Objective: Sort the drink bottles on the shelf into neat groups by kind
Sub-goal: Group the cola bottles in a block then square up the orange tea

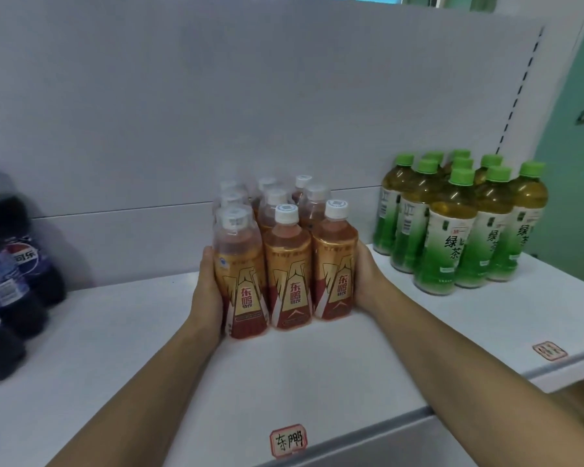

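Several orange energy drink bottles with white caps stand in a tight block at the middle of the white shelf. My left hand presses flat against the left side of the block. My right hand presses against its right side. Both hands squeeze the group between them. To the right stands a cluster of green tea bottles with green caps. At the far left edge stand dark cola bottles with blue labels, partly cut off by the frame.
A white back panel rises behind the bottles. Handwritten label stickers sit on the shelf's front edge, one below the orange group and one below the green tea. Bare shelf lies between the groups.
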